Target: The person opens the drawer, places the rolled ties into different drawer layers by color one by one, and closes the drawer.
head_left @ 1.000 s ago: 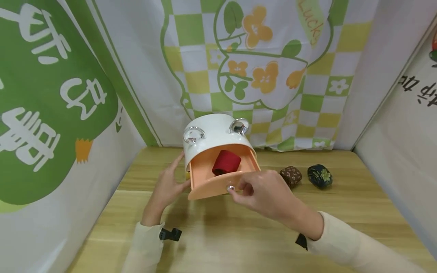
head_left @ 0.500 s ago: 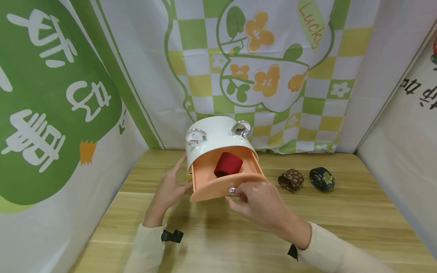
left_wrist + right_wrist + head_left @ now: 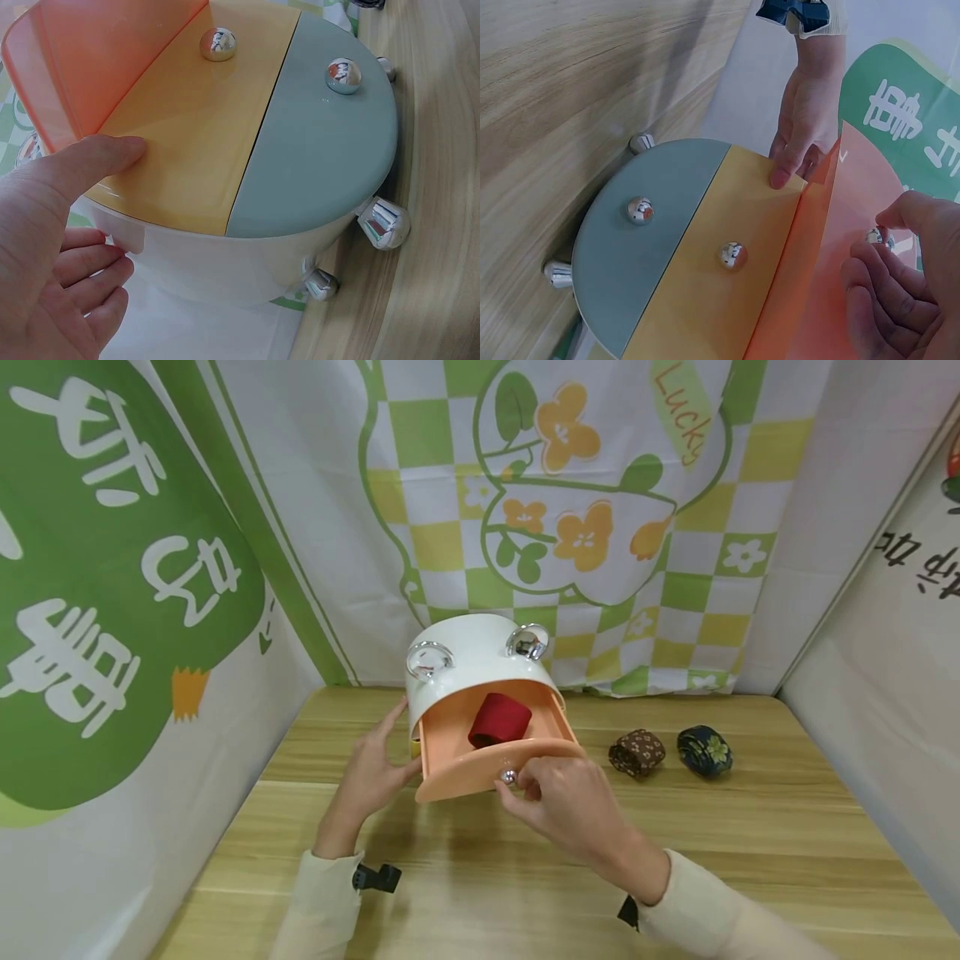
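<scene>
Drawer [image 3: 487,760] further out (right hand [image 3: 566,797])

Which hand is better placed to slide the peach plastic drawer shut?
Right: the right hand already pinches the small silver knob on the peach plastic drawer; the left hand braces the white cabinet.

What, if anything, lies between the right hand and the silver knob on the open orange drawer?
Nothing visible does. The right hand is already at the silver knob on the front of the orange drawer, its fingers around the knob. The red roll lies inside the drawer, behind the front panel.
</scene>
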Motion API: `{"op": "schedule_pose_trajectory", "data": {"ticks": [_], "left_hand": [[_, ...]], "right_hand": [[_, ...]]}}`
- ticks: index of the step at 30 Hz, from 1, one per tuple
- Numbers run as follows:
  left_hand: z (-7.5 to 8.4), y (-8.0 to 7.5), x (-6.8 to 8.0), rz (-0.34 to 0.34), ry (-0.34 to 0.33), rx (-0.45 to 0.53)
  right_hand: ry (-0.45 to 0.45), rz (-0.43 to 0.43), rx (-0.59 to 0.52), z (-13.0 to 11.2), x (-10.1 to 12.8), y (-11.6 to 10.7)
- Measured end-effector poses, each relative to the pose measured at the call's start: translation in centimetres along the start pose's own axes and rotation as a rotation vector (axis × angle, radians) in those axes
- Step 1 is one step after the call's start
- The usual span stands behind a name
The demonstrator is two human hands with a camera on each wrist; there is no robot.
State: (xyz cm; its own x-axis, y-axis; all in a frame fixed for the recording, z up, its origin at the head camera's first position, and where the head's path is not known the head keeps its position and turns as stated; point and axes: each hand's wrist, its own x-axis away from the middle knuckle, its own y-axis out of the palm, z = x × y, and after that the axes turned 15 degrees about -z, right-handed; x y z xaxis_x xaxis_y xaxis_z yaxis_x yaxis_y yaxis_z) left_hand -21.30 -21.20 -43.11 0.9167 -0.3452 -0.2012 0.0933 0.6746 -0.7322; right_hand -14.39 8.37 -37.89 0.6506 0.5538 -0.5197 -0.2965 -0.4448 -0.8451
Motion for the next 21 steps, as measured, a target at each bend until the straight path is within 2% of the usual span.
{"op": "schedule_pose_trajectory", "data": {"ticks": [21], "left_hand": [[0.1,0.0,0.0,-0.007,-0.010,0.006]], "right_hand": [[0.061,0.087,-0.045,0.1,0.0,1.4]]}}
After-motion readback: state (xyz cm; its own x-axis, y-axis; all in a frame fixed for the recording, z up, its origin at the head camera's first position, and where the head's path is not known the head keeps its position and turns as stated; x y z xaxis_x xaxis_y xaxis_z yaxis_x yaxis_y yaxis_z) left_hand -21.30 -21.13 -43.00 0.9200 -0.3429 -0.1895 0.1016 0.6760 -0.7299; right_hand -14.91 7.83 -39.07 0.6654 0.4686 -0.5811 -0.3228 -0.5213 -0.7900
